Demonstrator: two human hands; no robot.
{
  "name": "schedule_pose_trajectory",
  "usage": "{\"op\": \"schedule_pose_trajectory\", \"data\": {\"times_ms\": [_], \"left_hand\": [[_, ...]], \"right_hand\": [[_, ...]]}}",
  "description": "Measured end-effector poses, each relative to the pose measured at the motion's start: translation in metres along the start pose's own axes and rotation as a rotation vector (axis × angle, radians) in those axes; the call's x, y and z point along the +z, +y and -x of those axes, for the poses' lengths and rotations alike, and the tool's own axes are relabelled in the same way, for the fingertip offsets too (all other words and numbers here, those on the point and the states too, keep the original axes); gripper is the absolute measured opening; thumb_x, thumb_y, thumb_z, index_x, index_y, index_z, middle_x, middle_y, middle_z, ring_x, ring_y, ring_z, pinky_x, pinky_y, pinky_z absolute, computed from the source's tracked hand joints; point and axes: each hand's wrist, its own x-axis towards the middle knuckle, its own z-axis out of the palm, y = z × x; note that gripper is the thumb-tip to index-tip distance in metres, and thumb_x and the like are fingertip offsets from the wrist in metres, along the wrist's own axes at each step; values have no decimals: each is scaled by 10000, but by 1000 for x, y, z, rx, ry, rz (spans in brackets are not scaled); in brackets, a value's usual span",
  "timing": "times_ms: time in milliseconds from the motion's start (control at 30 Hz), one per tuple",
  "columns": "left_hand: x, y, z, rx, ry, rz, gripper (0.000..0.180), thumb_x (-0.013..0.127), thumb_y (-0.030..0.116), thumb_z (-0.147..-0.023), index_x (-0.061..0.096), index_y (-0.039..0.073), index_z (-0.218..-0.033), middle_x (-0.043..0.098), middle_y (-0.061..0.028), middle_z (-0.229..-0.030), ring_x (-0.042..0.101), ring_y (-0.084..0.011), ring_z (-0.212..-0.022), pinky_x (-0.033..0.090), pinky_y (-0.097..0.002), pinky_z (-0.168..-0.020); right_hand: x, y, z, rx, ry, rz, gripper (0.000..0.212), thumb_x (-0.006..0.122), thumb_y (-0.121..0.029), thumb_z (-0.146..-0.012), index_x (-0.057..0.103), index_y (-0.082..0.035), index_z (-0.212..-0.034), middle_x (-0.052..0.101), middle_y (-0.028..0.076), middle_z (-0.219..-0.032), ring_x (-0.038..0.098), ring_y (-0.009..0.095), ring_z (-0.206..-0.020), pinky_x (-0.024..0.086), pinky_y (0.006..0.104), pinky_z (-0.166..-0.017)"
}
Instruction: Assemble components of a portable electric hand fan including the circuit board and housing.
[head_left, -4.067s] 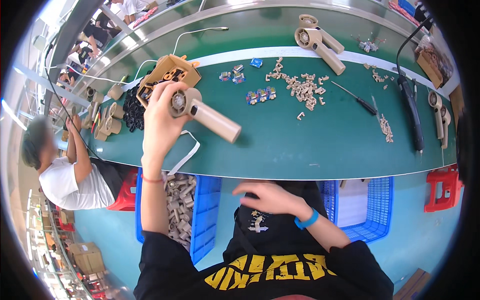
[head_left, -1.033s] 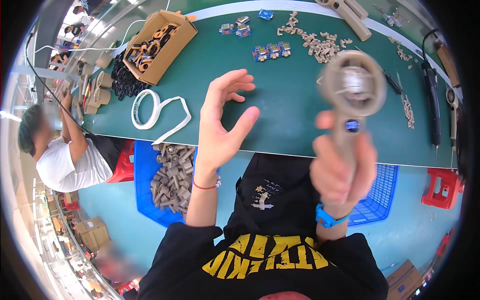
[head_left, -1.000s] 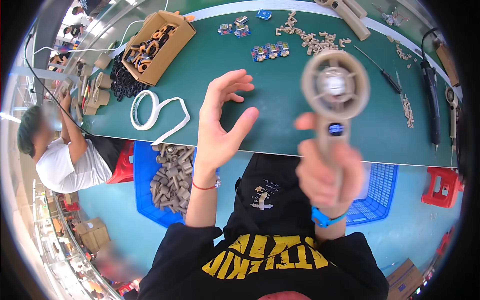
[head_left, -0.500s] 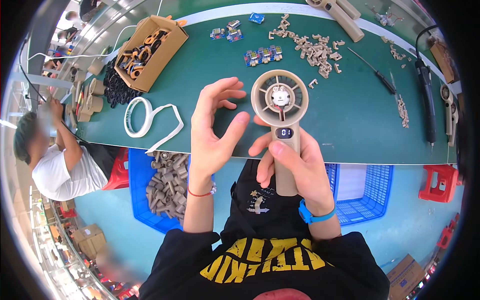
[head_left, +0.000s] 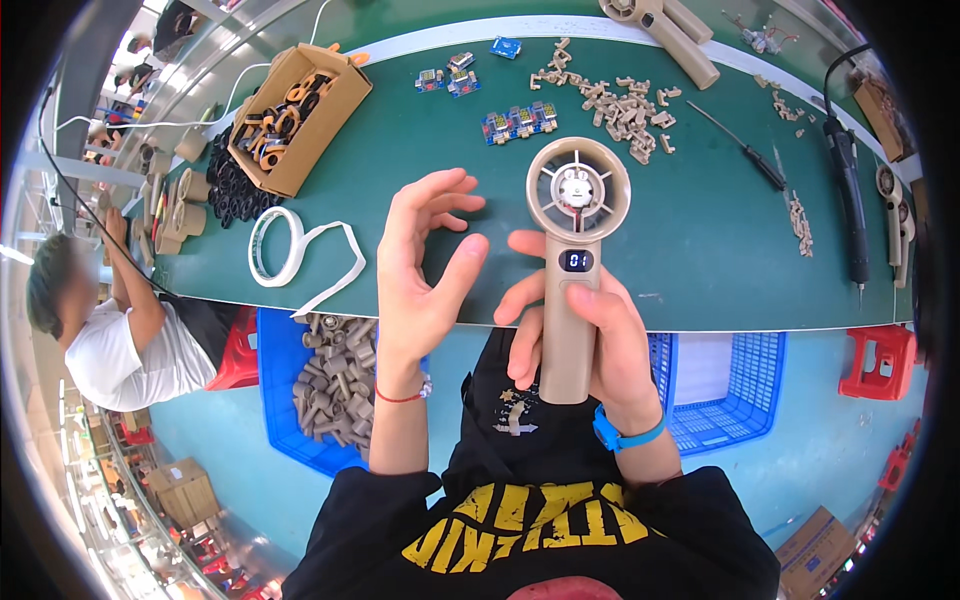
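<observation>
In my right hand (head_left: 622, 345) is a beige handheld fan (head_left: 566, 345), held upright over the table's near edge. Its round head shows spokes and a white motor hub in the middle, with red wire below the hub. A small display on the neck is lit. My right thumb rests on the front of the handle just under that display, and the fingers wrap around from behind. My left hand (head_left: 420, 275) hovers to the left of the fan, fingers curved and apart, with nothing in it.
On the green table (head_left: 700, 270) lie a tape roll (head_left: 290, 262), a carton of orange and black rings (head_left: 322, 140), circuit boards (head_left: 520, 122), small beige clips (head_left: 630, 118), a screwdriver (head_left: 762, 168) and an electric screwdriver (head_left: 850, 200). Blue crates (head_left: 285, 425) stand below; a co-worker (head_left: 140, 345) sits left.
The fan has moved slightly right and stands straighter. My right thumb has shifted right and up the handle. My left hand stays open, almost in place.
</observation>
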Motion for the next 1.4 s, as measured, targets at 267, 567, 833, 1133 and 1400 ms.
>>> {"op": "schedule_pose_trajectory", "data": {"times_ms": [267, 567, 833, 1133, 1400], "left_hand": [[-1, 1, 0, -8, 0, -3, 511, 634, -8, -823, 490, 2, -1313, 577, -138, -1236, 589, -215, -1092, 452, -324, -891], [1, 2, 1, -5, 0, -20, 495, 627, -21, -813, 511, 6, -1294, 587, -131, -1214, 596, -216, -1075, 452, -323, -891], [0, 2, 1, -16, 8, -24, 445, 613, -28, -808, 543, 2, -1247, 592, -119, -1202, 601, -211, -1060, 453, -318, -882], [-2, 1, 1, 2, -35, -57, 424, 588, -5, -863, 511, -20, -1280, 575, -128, -1234, 572, -189, -1078, 447, -315, -925], [0, 0, 1, -4, 13, -9, 408, 605, -39, -807, 560, -4, -1211, 595, -109, -1188, 601, -205, -1047, 454, -312, -884]], "right_hand": [[-2, -2, 1, 0, -39, 41, 621, 492, -311, -934, 346, 88, -1387, 630, 234, -899, 637, 245, -532, 526, 315, -439], [-2, -8, 3, 34, 28, 85, 503, 484, -290, -938, 427, 73, -1283, 599, 162, -743, 565, 182, -444, 437, 268, -378], [-1, -7, 5, 51, 16, 135, 445, 486, -276, -939, 449, 59, -1229, 608, 176, -748, 567, 181, -441, 440, 268, -379], [0, -7, 4, 7, -1, 131, 550, 511, -294, -924, 414, 81, -1315, 613, 160, -788, 570, 166, -472, 447, 253, -408], [-1, -8, 6, 50, 24, 167, 465, 520, -276, -905, 481, 59, -1224, 590, 129, -716, 541, 151, -425, 428, 248, -382]]}}
